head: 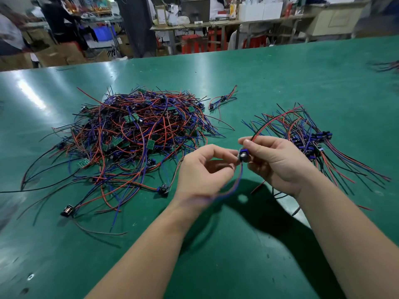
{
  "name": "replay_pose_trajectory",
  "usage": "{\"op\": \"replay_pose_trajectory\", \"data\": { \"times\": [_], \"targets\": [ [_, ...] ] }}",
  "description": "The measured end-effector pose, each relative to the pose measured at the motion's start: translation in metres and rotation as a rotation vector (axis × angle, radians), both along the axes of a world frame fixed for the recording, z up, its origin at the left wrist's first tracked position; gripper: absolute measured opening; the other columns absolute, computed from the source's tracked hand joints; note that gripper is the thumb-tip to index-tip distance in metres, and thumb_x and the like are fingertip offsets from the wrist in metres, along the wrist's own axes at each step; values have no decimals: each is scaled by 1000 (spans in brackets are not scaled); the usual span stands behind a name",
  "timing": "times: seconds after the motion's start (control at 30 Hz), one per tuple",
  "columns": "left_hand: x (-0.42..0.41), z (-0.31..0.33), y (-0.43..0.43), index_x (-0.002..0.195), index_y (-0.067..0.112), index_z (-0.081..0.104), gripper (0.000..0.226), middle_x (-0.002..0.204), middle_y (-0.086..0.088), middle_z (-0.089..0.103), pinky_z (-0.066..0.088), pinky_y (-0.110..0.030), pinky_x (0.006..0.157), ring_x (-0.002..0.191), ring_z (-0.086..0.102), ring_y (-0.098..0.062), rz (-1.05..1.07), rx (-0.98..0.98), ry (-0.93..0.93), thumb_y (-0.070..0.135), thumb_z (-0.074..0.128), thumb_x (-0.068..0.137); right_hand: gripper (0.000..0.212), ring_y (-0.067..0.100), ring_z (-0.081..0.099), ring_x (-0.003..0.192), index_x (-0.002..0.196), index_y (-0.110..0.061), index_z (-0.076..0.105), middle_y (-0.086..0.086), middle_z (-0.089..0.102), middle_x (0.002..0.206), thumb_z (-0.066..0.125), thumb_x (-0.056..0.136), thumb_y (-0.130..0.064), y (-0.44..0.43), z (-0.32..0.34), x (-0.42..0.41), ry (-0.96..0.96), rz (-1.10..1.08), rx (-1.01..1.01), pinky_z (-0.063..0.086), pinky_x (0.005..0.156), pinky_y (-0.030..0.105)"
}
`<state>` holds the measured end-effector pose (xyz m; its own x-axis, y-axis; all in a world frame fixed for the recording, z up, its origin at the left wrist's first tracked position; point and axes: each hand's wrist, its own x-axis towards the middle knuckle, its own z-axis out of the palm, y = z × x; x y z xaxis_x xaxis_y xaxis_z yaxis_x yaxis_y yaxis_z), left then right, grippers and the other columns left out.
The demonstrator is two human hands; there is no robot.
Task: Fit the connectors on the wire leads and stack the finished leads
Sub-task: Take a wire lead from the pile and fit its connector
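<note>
Right hand (278, 162) curled, connector (243, 155) pinched at fingertips; same connector pinched from opposite side by left hand (205, 169). Connector held above table (280, 83), just right of tangled pile (138, 134); finished stack (308, 139) further right of pile. Judged best: connector pressed square onto lead (239, 178), wires kept untwisted, seating checked before stacking.
</note>
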<state>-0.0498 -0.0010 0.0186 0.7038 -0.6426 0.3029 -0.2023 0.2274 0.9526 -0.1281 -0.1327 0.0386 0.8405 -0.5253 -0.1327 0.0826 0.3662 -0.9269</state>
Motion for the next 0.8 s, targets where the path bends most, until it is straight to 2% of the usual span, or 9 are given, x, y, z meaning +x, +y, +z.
{"op": "replay_pose_trajectory", "data": {
  "times": [0.07,0.13,0.2,0.23,0.37,0.53,0.63,0.73,0.8],
  "targets": [
    [1,2,0,77,12,66,22,77,-1,74,57,-25,68,73,72,-15,-24,8,131,-10,64,82,19,3,56,47,81,-9,69,-2,64,57,66,64,-17,-1,1,-1,10,-4,-44,44,48,12],
    [-1,1,-1,87,7,65,7,75,-5,74,58,-26,62,68,71,-18,-77,26,301,5,70,83,14,5,56,49,74,-11,73,-1,66,58,68,62,-17,1,0,-1,38,15,-118,43,49,12],
    [-6,-2,-2,89,1,64,17,71,-8,73,56,-24,56,60,69,-16,-127,77,384,9,73,78,11,11,55,53,66,-13,76,3,68,62,71,59,-18,5,-2,0,69,46,-186,41,51,16],
    [-7,-3,-4,87,0,64,14,67,-8,71,54,-22,53,56,67,-14,-141,98,405,5,72,78,10,13,54,55,65,-13,76,5,68,63,72,58,-18,7,-4,0,81,53,-217,40,50,17],
    [-7,-2,-1,83,3,63,6,64,-6,70,53,-19,51,56,67,-11,-226,213,498,3,69,82,5,8,50,45,73,-5,71,1,62,54,70,78,-7,0,-6,0,98,-59,-298,36,42,15],
    [-13,-2,5,83,8,59,12,72,-8,72,56,-22,55,60,70,-16,-438,393,522,4,70,82,7,6,53,45,77,-8,68,-3,63,53,68,84,-8,-28,1,-8,29,-422,-150,38,44,14],
    [-15,-3,6,84,10,57,16,76,-9,73,59,-27,60,63,70,-19,-506,436,509,7,72,82,9,6,53,45,83,-9,69,-1,64,56,66,88,-15,-34,1,-11,-38,-521,-75,40,44,15],
    [-13,0,7,85,10,56,19,77,-9,74,58,-26,58,63,71,-19,-473,425,485,9,74,79,20,9,60,47,97,-11,64,5,64,70,50,99,-25,-34,1,-7,-53,-547,50,42,44,17],
    [-9,2,5,85,10,58,23,76,-7,74,55,-22,54,63,71,-17,-360,345,514,16,76,73,14,15,65,53,106,-13,55,8,61,84,47,99,-22,-34,4,-6,-29,-560,102,45,47,19]
  ]
}}
